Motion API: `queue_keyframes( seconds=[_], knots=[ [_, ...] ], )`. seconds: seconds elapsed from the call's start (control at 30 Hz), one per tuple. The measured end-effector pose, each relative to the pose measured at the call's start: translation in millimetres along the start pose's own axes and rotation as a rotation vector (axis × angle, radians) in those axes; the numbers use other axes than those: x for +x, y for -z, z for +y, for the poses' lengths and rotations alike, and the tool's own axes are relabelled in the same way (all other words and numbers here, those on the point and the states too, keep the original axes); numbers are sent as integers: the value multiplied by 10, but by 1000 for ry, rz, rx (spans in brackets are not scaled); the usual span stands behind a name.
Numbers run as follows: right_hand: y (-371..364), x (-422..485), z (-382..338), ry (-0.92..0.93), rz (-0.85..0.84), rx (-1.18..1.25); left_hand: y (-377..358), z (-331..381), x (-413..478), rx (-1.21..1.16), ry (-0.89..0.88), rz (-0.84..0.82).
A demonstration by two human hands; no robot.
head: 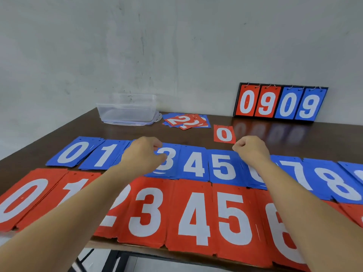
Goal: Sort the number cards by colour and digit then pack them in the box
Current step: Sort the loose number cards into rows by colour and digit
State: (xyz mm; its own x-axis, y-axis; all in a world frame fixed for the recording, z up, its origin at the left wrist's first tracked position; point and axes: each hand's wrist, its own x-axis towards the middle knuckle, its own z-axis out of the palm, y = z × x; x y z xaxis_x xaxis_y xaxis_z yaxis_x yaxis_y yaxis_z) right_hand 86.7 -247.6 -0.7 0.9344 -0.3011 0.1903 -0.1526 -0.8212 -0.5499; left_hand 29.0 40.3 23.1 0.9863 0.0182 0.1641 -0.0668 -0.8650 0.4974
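Note:
Two rows of sorted card piles lie on the dark table (pixel 284 138). The blue row (pixel 194 163) runs 0 to 8, and the red row (pixel 196 216) lies nearer me along the front edge. A single red 0 card (pixel 224 134) lies behind the blue row. A small mixed pile of red and blue cards (pixel 186 120) sits beside the clear plastic box (pixel 127 108) at the back. My left hand (pixel 143 154) hovers with curled fingers over the blue 2 pile and hides it. My right hand (pixel 251 150) is a fist above the blue 6 pile (pixel 255 179). I see no card in either hand.
A flip scoreboard (pixel 280 104) reading 0 9 0 9 leans against the wall at the back right. The box stands on its lid near the table's back left corner. Red cards overhang the front edge. A grey wall closes off the back.

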Motion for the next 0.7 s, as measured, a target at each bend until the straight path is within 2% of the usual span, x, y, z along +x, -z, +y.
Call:
queue_keyframes(
  seconds=[0.17, 0.37, 0.57, 0.7],
  knots=[
    [-210, 429, -117, 39, -51, -39, -164, 6, 565, -39, -53, -57],
    [-420, 867, -170, 53, -82, -266, -327, 13, 1072, -21, -45, -111],
    [-519, 1097, -70, 16, -226, -317, -453, -27, 1324, -12, -20, -172],
    [-515, 1086, -75, 54, -173, -417, -511, -33, 1424, -37, 9, -190]
  ],
)
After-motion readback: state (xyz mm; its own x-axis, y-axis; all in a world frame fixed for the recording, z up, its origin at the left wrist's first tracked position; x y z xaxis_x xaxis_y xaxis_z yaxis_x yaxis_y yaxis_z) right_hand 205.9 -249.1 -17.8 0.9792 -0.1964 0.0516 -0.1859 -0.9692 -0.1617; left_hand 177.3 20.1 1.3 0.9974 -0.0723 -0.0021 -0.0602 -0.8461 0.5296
